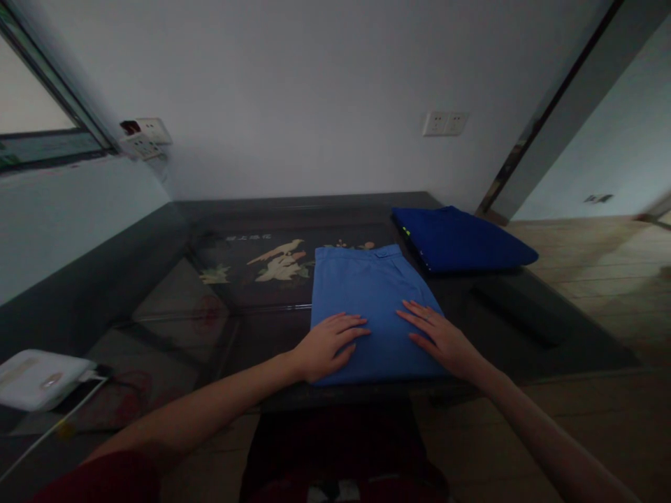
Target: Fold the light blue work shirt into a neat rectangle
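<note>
A light blue garment (361,286), folded into a flat block with a waistband along its far edge, lies on the dark glass-topped table (251,321) close to the front edge. It looks like a pair of trousers or shorts. My left hand (333,342) rests on its left half, palm down with the fingers stretched out. On the right half lies my right hand (437,339), flat and with its fingers spread. Neither hand grips the cloth. Behind and to the right sits a darker blue folded cloth (464,239), apart from both hands.
A white device with a cable (45,381) stands at the table's left. Inlaid under the glass is a bird picture (283,265). A dark long object (516,314) lies at the right. The wall (298,105) with sockets (445,124) rises behind the table.
</note>
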